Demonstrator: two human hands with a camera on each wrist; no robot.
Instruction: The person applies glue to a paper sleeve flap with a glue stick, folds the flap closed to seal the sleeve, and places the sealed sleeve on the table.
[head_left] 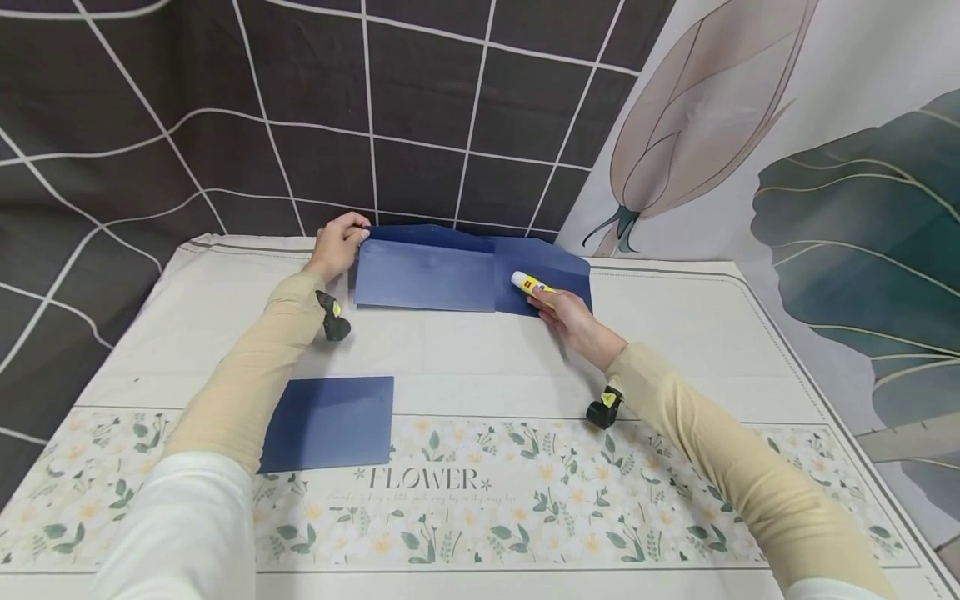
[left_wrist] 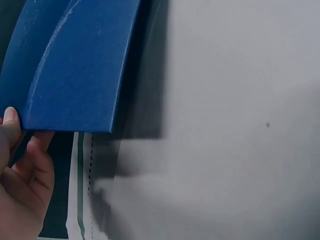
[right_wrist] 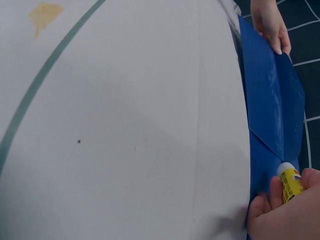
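A folded sheet of blue paper (head_left: 425, 277), shaped like an unfolded envelope with flaps, lies along the far edge of the table. My left hand (head_left: 337, 247) pinches its far left corner between thumb and fingers. In the left wrist view the paper (left_wrist: 80, 85) bears whitish streaks along its fold, and its near corner stands off the table. With my right hand (head_left: 576, 322) I grip a yellow glue stick (head_left: 533, 285) over the paper's right part. The stick's white end (right_wrist: 285, 168) points toward the fold in the right wrist view; whether it touches the paper I cannot tell.
A second blue paper rectangle (head_left: 330, 423) lies flat nearer me, partly under my left forearm. A white cloth with a flower-print band (head_left: 570, 500) covers the table. Behind the far edge hangs a dark curtain with white grid lines (head_left: 420, 108).
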